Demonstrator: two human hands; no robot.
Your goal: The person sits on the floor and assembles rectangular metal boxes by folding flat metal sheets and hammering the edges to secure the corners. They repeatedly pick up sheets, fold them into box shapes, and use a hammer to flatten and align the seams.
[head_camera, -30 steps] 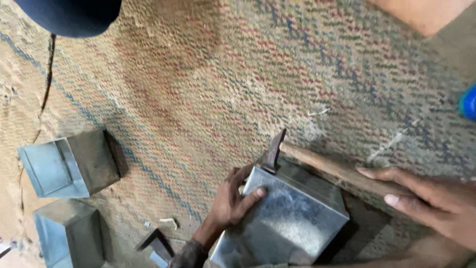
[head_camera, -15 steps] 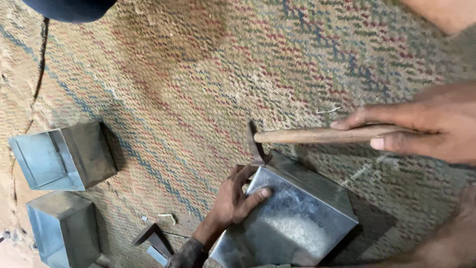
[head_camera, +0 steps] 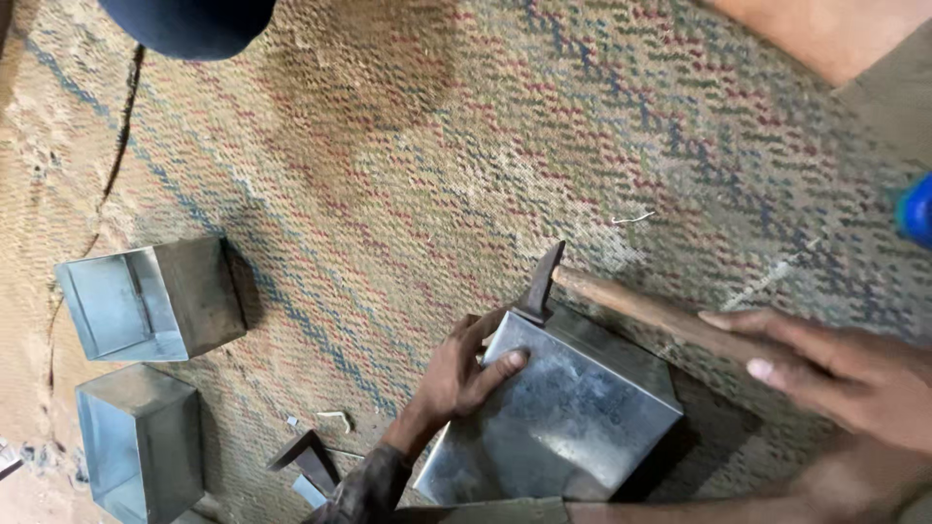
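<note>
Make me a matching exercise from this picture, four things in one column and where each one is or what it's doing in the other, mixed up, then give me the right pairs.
Column one:
1. left hand
2. right hand
3. hammer
4. two open metal boxes

Column two:
A. lying at the left edge of the woven mat, apart from both hands
B. wrapped around a wooden handle
C. pressed on the corner of the closed metal box
D. head resting at the closed box's upper edge

Pairs: 1-C, 2-B, 3-D, 4-A
</note>
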